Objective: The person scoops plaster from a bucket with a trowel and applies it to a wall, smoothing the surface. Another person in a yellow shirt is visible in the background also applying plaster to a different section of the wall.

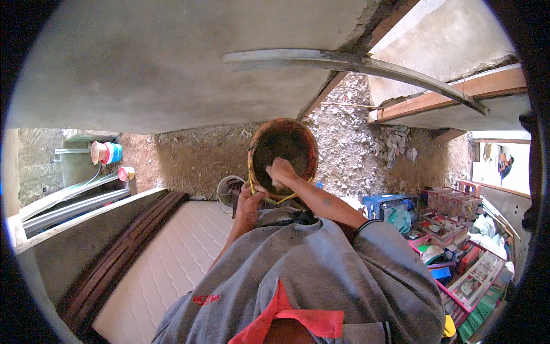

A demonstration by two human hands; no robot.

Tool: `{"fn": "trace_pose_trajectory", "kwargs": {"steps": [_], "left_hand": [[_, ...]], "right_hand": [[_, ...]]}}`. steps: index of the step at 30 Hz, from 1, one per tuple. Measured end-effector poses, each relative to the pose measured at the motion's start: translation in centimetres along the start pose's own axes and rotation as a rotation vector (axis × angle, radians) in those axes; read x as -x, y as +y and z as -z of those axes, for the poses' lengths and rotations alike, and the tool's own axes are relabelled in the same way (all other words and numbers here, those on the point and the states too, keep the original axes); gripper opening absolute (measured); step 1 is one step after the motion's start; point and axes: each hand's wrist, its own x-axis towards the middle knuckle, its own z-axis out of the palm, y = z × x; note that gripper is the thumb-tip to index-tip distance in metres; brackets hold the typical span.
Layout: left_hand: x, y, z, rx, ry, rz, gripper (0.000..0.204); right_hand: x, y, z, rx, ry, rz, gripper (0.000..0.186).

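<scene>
Close in front of my body stands a round orange-brown bucket (313, 150), smeared with grey, its inside dark. A yellow handle (250, 166) runs down its left side and round the near rim. My left hand (249, 204) is closed on the near-left rim, with the handle at its fingers. My right hand (282, 171) reaches over the bucket's mouth with its fingers curled closed. Something pale shows under that hand, too small to name. Just left of my left hand is a whitish bucket (223, 196), partly hidden by that hand.
A grey plastered wall (172, 69) rises ahead, with a long pale bar (298, 56) across the upper right. Gravel (344, 149) covers the ground beyond the bucket. A pale mattress (166, 258) lies at the left beside dark wood (120, 252). Crates with mixed goods (458, 252) crowd the right.
</scene>
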Motion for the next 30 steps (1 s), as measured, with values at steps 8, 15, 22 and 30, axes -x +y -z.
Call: {"fn": "trace_pose_trajectory", "kwargs": {"steps": [8,15,22,30], "left_hand": [[-0.9,-0.7,0.1,0.248,0.074,0.143,0.003],[-0.7,2.2,-0.6,0.096,0.027,0.171,0.008],[-0.8,0.7,-1.0,0.120,0.022,0.017,0.008],[-0.7,0.2,-1.9,0.101,0.046,0.053,0.001]], "right_hand": [[5.9,2.5,4.9,-0.247,-0.040,0.030,0.053],[9.2,4.0,7.0,0.144,0.205,0.143,0.037],[3.1,5.8,3.3,0.095,0.179,-0.013,0.047],[-0.3,0.5,0.4,-0.007,-0.003,-0.033,0.052]]}}
